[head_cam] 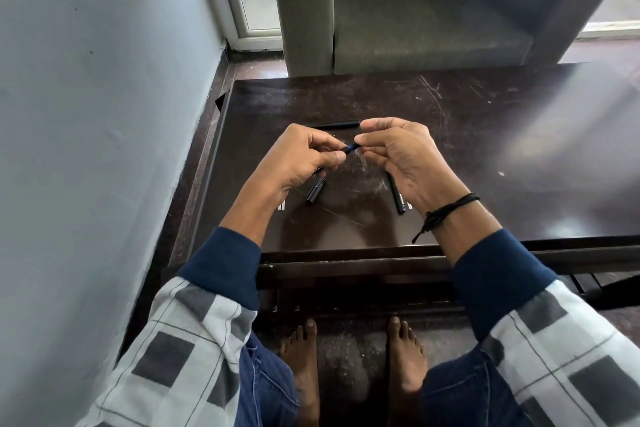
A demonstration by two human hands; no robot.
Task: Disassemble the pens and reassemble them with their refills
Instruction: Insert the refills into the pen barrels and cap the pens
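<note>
My left hand (pixel 304 156) and my right hand (pixel 398 149) meet above the dark table (pixel 467 156), both pinching a small dark blue pen part (pixel 350 148) between their fingertips. A black pen barrel (pixel 337 125) lies flat on the table just behind my hands. A short black pen cap (pixel 316 190) rests below my left hand. Another black pen piece (pixel 396 194) lies partly hidden under my right hand. Small white bits show at the edges of both wrists, too small to identify.
A grey wall (pixel 104 114) runs close along the left of the table. A grey upholstered armchair (pixel 415 17) stands right behind the table's far edge. My bare feet (pixel 353 357) are on the floor under the near edge.
</note>
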